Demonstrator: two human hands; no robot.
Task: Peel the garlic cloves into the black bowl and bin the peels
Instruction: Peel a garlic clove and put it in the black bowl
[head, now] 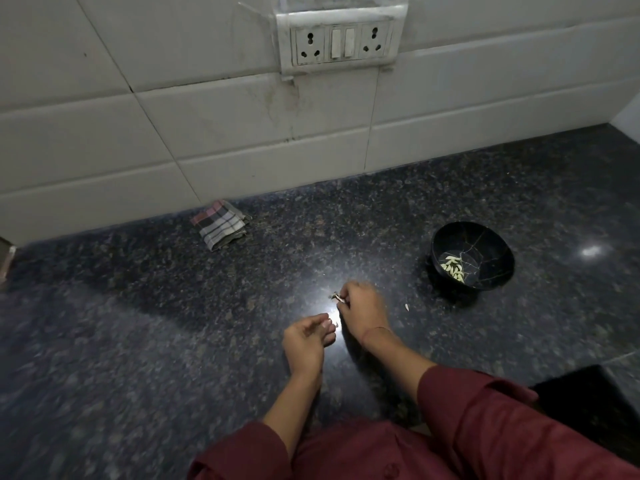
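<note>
Head view. Observed right hand (363,311) low over the dark granite counter (173,341), grip narrowed on a small garlic piece (336,297) pinched at the fingertips; could not rule clove or peel at this size. Found left hand (306,339) just beside it and nearer the body, fingers bunched toward the thumb; could not tell whether anything was held, with glare on the stone masking the tips. Located black bowl (485,237) upright to the right of both hands and apart from them, with a cluster of peeled cloves (453,266) on its bottom. Noted one pale scrap (406,307) loose on the counter between right hand and bowl. Recorded folded checked cloth (221,225) against the tiled wall (104,133). Saw no bin in frame.

Judged step in hand: late peeling or gathering of peels, bowl already stocked. Assessed next move as calling for sorting the pinched piece, to the bowl if clove, kept for the bin if peel. Expected the loose scrap to need a fine fingertip pinch off the flat stone.
</note>
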